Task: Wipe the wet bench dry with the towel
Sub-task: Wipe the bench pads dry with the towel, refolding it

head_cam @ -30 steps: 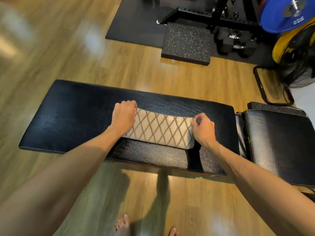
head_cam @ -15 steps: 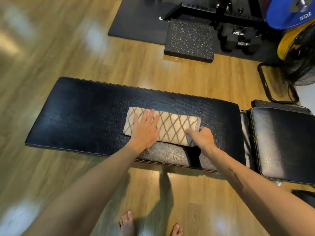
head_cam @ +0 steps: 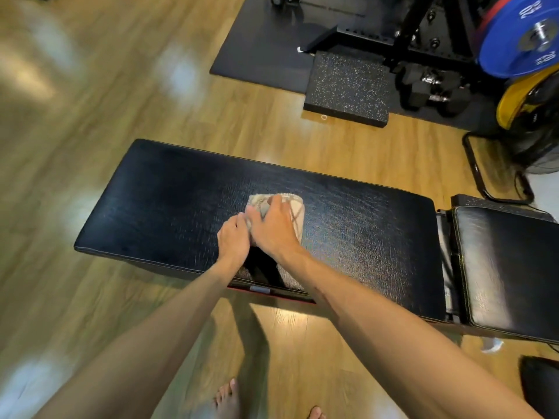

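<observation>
The black padded bench [head_cam: 181, 207] runs across the middle of the view, its surface glossy. A beige towel [head_cam: 295, 210] with a brown diamond pattern lies folded small on the middle of the long pad. My right hand [head_cam: 273, 228] lies over the towel, thumb and fingers curled round a fold at its left end. My left hand [head_cam: 233, 241] sits right beside it with curled fingers at the towel's near-left edge. Most of the towel is hidden under both hands.
The bench's separate seat pad [head_cam: 508, 267] adjoins on the right. Behind the bench on the wooden floor are a speckled black block [head_cam: 348, 86], dumbbells [head_cam: 432, 89], a rack with blue [head_cam: 526, 40] and yellow plates, and a fan [head_cam: 541, 140]. My bare feet stand at the bottom edge.
The towel has been folded from a long strip into a small bundle. My right hand moved left over it; my left hand went from flat on the towel to curled at its edge.
</observation>
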Demonstrator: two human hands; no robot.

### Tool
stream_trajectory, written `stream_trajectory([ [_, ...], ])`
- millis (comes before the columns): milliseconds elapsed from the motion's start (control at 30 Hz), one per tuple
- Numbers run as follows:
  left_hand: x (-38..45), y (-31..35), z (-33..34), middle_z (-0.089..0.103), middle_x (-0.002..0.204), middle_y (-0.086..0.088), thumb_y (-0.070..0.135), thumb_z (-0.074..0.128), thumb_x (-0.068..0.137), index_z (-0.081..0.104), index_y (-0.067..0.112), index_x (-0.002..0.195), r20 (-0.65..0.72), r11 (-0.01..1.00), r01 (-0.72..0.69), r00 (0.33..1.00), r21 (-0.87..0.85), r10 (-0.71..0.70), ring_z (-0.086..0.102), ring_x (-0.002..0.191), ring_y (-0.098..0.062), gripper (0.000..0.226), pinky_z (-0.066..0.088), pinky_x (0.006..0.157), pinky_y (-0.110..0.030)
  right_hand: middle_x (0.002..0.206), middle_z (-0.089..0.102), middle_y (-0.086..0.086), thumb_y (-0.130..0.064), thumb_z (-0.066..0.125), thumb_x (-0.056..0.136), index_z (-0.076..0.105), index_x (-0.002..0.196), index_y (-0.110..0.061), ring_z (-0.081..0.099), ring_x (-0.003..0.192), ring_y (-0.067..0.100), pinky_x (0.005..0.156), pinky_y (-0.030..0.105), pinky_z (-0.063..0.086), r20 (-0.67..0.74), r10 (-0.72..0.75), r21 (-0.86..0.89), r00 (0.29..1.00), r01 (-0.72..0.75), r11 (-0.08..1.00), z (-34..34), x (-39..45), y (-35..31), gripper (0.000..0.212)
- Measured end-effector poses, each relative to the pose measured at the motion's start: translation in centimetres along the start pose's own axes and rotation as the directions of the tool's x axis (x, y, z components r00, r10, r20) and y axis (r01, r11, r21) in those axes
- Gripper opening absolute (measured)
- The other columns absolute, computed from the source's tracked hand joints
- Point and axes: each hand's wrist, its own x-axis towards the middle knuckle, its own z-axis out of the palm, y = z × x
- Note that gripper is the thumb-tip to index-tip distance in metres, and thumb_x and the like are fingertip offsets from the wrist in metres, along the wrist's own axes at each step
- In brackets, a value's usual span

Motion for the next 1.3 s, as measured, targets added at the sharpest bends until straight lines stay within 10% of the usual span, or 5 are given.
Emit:
stream_trajectory([
  [200, 0.1, -0.2, -1.4, 0.06, 0.113, -0.007, 0.028, 0.041, 0.1, 0.059, 0.006, 0.118, 0.151, 0.995, -0.061, 0.987, 0.085, 0.047, 0.052, 0.109, -0.026, 0.034, 0.036, 0.09, -0.033, 0.161, 0.018, 0.017, -0.049, 0.033, 0.102, 0.017, 0.157, -0.02, 0.019, 0.145, 0.038, 0.113, 0.057, 0.02, -0.218, -0.207, -0.516, 0.954, 0.067, 0.854, -0.6, 0.3, 2.5, 0.064],
  [400, 0.4, -1.9, -2.2, 0.059, 0.132, -0.003, 0.017, 0.045, 0.097, 0.042, 0.023, 0.143, 0.4, 0.955, -0.266, 0.896, 0.133, 0.194, 0.056, 0.118, -0.023, 0.047, 0.042, 0.1, -0.035, 0.163, -0.026, 0.005, -0.07, 0.013, 0.097, -0.012, 0.156, -0.035, -0.025, 0.145, 0.045, 0.115, 0.07, 0.0, 0.23, -0.023, -0.642, 0.973, 0.169, 0.748, 0.1, 2.7, 5.4, 0.073],
  [867, 5.9, -11.4, -10.9, 0.043, 0.145, -0.027, 0.03, 0.04, 0.099, 0.049, -0.005, 0.136, -0.206, 0.721, -0.105, 0.921, 0.685, 0.33, 0.04, 0.136, -0.04, 0.051, 0.028, 0.109, -0.057, 0.164, 0.007, 0.019, -0.078, 0.022, 0.09, 0.006, 0.157, -0.034, -0.01, 0.146, 0.054, 0.114, 0.07, 0.006, 0.145, -0.161, -0.716, 0.976, 0.216, 0.664, 7.6, 2.9, 2.3, 0.082],
  [1100, 6.0, -17.4, -16.4, 0.043, 0.145, -0.024, 0.025, 0.032, 0.099, 0.049, -0.002, 0.135, -0.287, 0.731, 0.004, 0.921, 0.682, 0.263, 0.038, 0.135, -0.041, 0.048, 0.032, 0.102, -0.064, 0.16, 0.018, 0.019, -0.057, 0.04, 0.094, 0.022, 0.154, -0.032, -0.009, 0.147, 0.049, 0.114, 0.069, 0.001, 0.436, -0.333, -0.576, 0.836, 0.543, 0.611, 19.6, -0.4, -6.5, 0.067],
  [1300, 4.8, -16.3, -13.1, 0.042, 0.145, -0.027, 0.027, 0.026, 0.1, 0.049, 0.0, 0.136, -0.145, 0.585, -0.154, 0.891, 0.796, 0.431, 0.043, 0.132, -0.041, 0.05, 0.036, 0.1, -0.058, 0.159, 0.02, 0.013, -0.057, 0.046, 0.093, 0.025, 0.154, -0.029, -0.004, 0.148, 0.049, 0.116, 0.063, 0.014, 0.432, -0.332, -0.648, 0.838, 0.545, 0.533, 14.8, 1.4, -2.5, 0.07],
])
